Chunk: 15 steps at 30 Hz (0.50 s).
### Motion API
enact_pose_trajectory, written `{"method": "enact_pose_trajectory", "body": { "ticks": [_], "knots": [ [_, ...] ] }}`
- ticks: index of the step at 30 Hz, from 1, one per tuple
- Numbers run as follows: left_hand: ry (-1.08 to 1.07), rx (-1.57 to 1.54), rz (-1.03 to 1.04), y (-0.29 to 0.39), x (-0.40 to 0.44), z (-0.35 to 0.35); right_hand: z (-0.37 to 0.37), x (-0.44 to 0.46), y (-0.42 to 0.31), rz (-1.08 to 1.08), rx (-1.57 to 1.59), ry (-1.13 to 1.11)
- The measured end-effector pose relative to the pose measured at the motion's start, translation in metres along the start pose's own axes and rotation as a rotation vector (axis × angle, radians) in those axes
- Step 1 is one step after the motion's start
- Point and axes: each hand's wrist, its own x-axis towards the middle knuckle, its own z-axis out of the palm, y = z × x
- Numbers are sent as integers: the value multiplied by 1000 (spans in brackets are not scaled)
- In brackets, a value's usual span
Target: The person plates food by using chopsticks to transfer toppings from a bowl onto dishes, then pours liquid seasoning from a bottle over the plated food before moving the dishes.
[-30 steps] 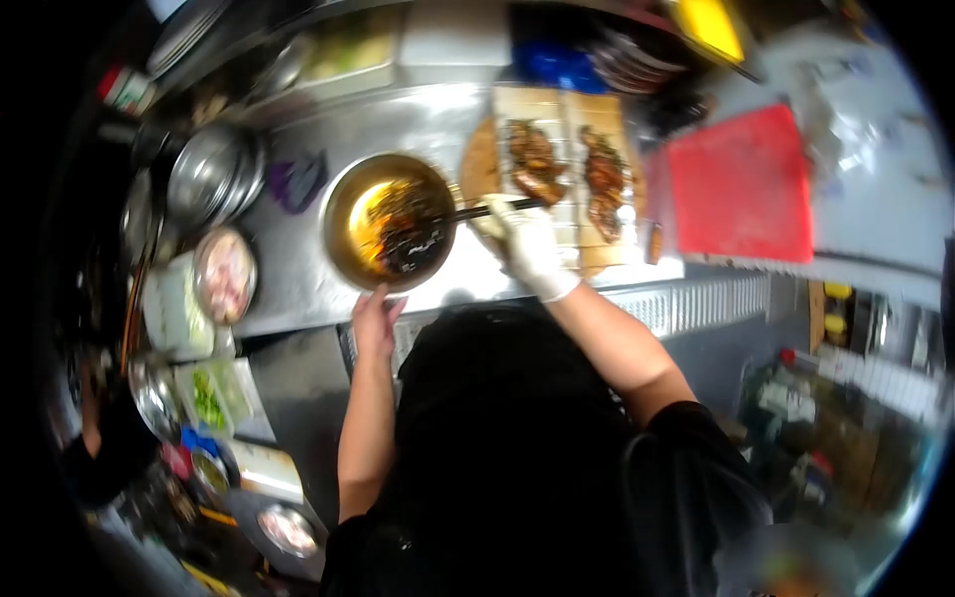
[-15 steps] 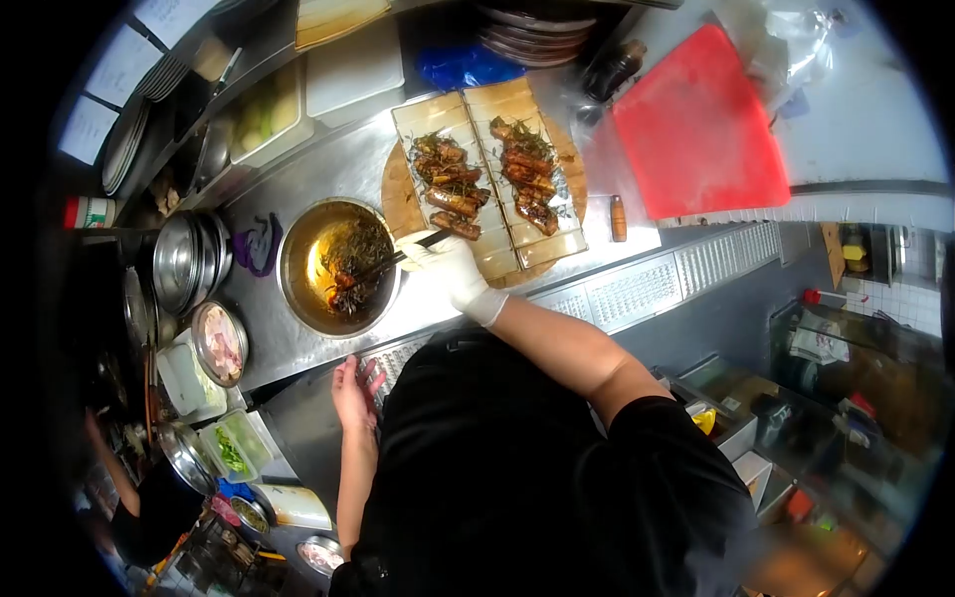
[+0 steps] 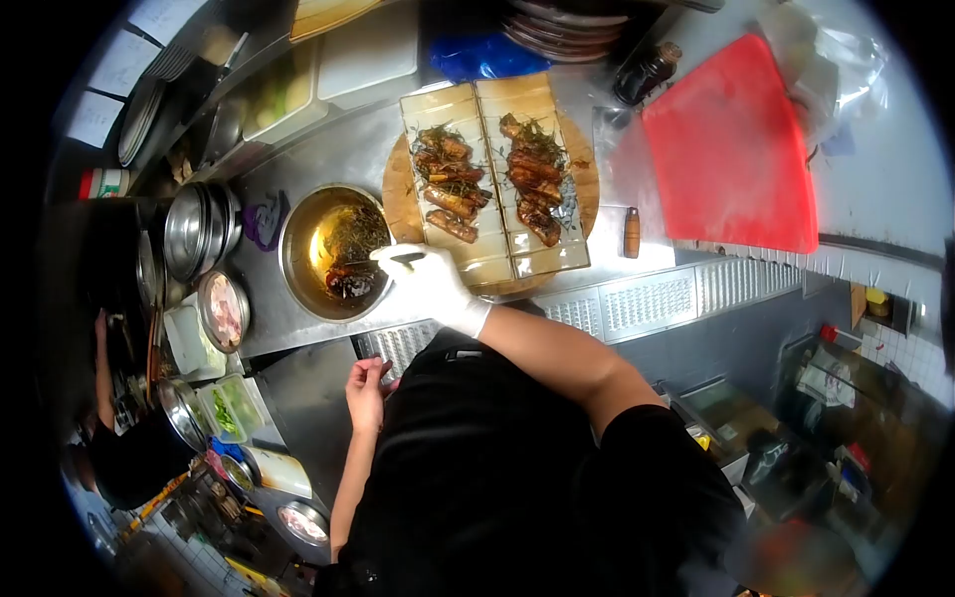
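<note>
My right hand (image 3: 433, 284), in a white glove, is closed on dark chopsticks (image 3: 403, 260) at the right rim of a metal bowl (image 3: 298, 289). Inside the bowl are oily liquid, dark herb sprigs (image 3: 356, 235) and browned pieces (image 3: 350, 283). Just beyond the glove, two long rectangular plates (image 3: 489, 261) stand side by side on a round wooden board (image 3: 396, 189). Each bears glazed browned pieces (image 3: 453, 204) topped with herbs. My left hand (image 3: 367, 394) is bare, low beside my dark apron, with loosely bent fingers and nothing in it.
A red cutting board (image 3: 731, 149) lies at the right, near a small brown bottle (image 3: 632, 233) and a dark bottle (image 3: 647, 75). Stacked metal bowls (image 3: 194, 231) and a bowl of pale meat (image 3: 224, 310) stand left. Another person's arm (image 3: 103, 368) shows at far left.
My right hand has moved slightly left and down toward the bowl, and the chopsticks show less. My left fingers have curled in more. The view has shifted a little.
</note>
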Motion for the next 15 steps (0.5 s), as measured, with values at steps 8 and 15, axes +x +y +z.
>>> {"method": "enact_pose_trajectory", "body": {
  "ticks": [8,15],
  "knots": [
    [27,222,93,9,-14,38,-10,-2,-33,84,128,-126],
    [28,321,92,3,-18,74,-23,13,-25,63,66,-208]
  ]
}}
